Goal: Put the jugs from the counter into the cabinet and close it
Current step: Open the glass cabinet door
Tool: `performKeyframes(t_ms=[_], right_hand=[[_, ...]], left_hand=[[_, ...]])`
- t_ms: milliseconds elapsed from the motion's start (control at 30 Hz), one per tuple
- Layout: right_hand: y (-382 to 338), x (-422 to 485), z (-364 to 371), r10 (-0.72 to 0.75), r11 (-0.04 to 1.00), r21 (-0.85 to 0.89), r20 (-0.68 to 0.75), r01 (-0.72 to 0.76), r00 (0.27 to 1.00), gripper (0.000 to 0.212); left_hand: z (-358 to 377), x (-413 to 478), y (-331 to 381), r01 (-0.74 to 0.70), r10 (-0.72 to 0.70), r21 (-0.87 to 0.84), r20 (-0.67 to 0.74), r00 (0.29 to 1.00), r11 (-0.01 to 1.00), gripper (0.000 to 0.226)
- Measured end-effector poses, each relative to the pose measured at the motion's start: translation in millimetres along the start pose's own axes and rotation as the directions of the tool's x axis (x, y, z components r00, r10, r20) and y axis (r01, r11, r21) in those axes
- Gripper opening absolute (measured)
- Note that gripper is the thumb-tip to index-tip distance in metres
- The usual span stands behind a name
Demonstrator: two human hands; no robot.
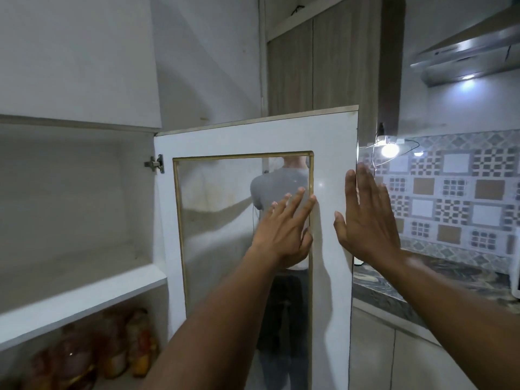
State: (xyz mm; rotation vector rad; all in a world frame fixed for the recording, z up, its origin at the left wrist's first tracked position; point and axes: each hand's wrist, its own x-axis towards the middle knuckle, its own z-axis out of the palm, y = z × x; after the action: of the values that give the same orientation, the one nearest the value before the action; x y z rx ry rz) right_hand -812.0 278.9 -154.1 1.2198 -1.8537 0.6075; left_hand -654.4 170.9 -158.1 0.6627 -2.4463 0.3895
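Observation:
A white cabinet door (pixel 225 139) with a gold-framed glass pane stands swung open toward me, hinged at its left. My left hand (pixel 284 232) lies flat on the pane's right edge, fingers spread. My right hand (pixel 365 218) is held flat at the door's free right edge, fingers straight. Neither hand holds anything. Inside the cabinet, the upper shelf (pixel 84 294) is bare. Below it stand several orange-patterned jugs (pixel 112 350), blurred.
The glass reflects a person in a grey shirt. To the right run a dark marble counter (pixel 439 282), a patterned tile wall (pixel 455 187) and a lit bulb (pixel 389 150). A range hood (pixel 472 57) hangs at top right. Wooden upper cabinets (pixel 323 57) rise behind the door.

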Motion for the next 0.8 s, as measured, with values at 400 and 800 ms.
performKeyframes(t_ms=[400,800], right_hand=[[-156.4,-44.6,-62.5,-0.363,0.866,0.362,-0.021,0.346,0.931,0.069],[-528.7,-128.5,-187.1,-0.758,0.316,0.798,-0.114,0.514,0.642,0.066]], left_hand=[[-102.1,-201.6,-58.5,0.337,-0.382,0.257,0.15,0.912,0.906,0.071],[-322.5,-539.7,-159.2,0.779,-0.893,0.529,-0.082,0.443,0.338,0.073]])
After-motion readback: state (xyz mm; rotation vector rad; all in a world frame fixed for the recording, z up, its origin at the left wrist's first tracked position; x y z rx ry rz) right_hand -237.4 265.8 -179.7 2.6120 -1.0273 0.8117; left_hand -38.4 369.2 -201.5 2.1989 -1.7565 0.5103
